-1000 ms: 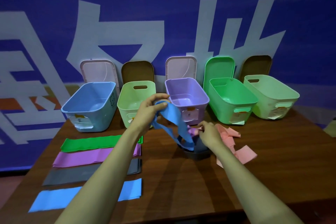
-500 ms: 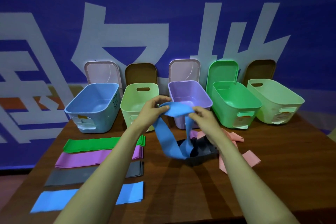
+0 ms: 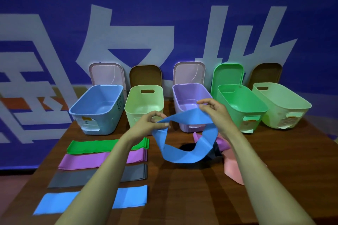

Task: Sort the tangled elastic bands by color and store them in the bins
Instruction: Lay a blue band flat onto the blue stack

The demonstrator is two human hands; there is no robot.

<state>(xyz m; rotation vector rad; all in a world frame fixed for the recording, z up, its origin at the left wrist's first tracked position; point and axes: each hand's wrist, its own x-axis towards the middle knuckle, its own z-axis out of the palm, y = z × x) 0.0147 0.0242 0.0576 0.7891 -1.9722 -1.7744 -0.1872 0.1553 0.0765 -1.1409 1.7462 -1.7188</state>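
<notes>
Blue band (image 3: 182, 154) is held up as an open loop over the middle of the surface (image 3: 182, 199). Left hand (image 3: 148, 124) is pinched on the loop's 10 o'clock edge and right hand (image 3: 217, 113) on its 1 o'clock edge. The hands are apart, with the band's top stretch spanned between them.

A tangle is seen under the loop toward 4 o'clock: dark grey band (image 3: 214, 153), magenta band (image 3: 224, 142), pink band (image 3: 233, 171). Whether the loop's low end touches it cannot be told.

At 8 o'clock of the loop, four flat stacks are laid out, far to near: green stack (image 3: 95, 146), purple stack (image 3: 87, 160), grey stack (image 3: 76, 178), blue stack (image 3: 129, 197).

At 12 o'clock, five open bins are lined up: blue bin (image 3: 91, 124), yellow bin (image 3: 133, 113), purple bin (image 3: 182, 124), green bin (image 3: 243, 120), pale green bin (image 3: 285, 117).
</notes>
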